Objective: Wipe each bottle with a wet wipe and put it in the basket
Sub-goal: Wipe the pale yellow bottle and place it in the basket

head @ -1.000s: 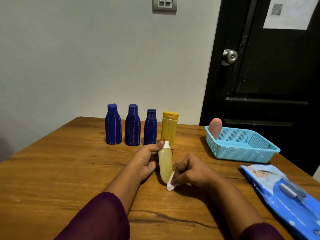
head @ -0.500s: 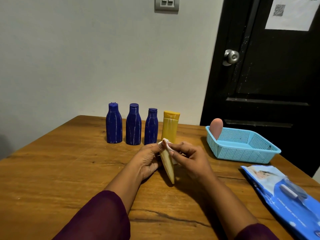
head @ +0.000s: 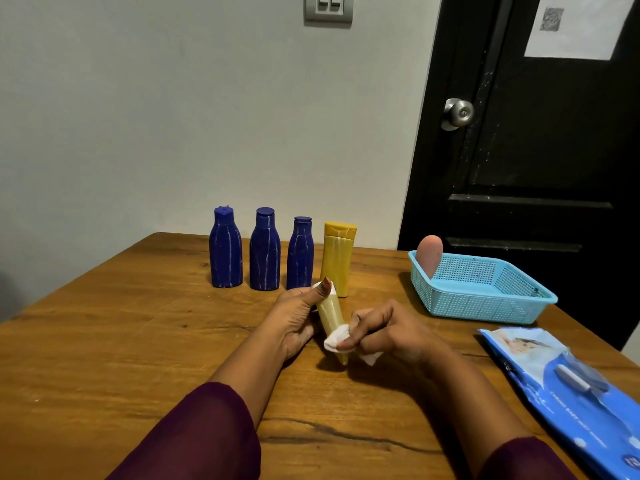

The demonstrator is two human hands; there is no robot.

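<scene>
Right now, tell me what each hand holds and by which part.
Left hand grips the small yellow bottle by its upper half, thumb at the white top. Right hand pinches a white wet wipe against the bottle's lower end.

The worktop (head: 104, 341) was glossy grained wood. The basket (head: 485, 306) at right was perforated blue plastic. The wipes pack (head: 571, 393), lower right, was shiny film. The doorknob (head: 459, 113) was brushed metal.

Home room: wooden table (head: 104, 341) against plain wall, black door (head: 536, 150), round knob (head: 459, 113), light switch (head: 328, 8).
</scene>
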